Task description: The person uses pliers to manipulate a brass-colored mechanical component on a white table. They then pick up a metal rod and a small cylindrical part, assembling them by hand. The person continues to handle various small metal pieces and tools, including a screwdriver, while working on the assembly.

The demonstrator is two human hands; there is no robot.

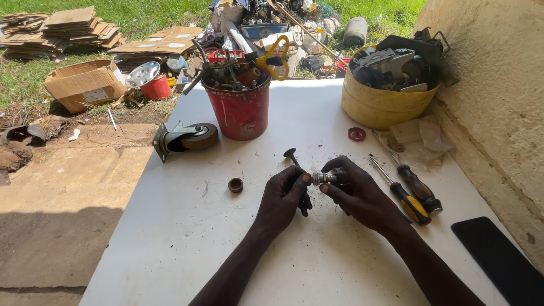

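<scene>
Your left hand (283, 195) and right hand (357, 192) meet over the white tabletop (170, 238), both pinching a small ribbed metal fitting (324, 178) between their fingertips. Bare table lies toward you from the fitting. Two yellow-and-black-handled screwdrivers (411, 192) lie just right of it, a red metal bucket of tools (241, 105) beyond.

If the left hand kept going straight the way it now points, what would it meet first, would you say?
The left hand points up and right at the small metal part it already pinches, with the right hand gripping the other end. It would likely press straight into that hand's fingers.
</scene>
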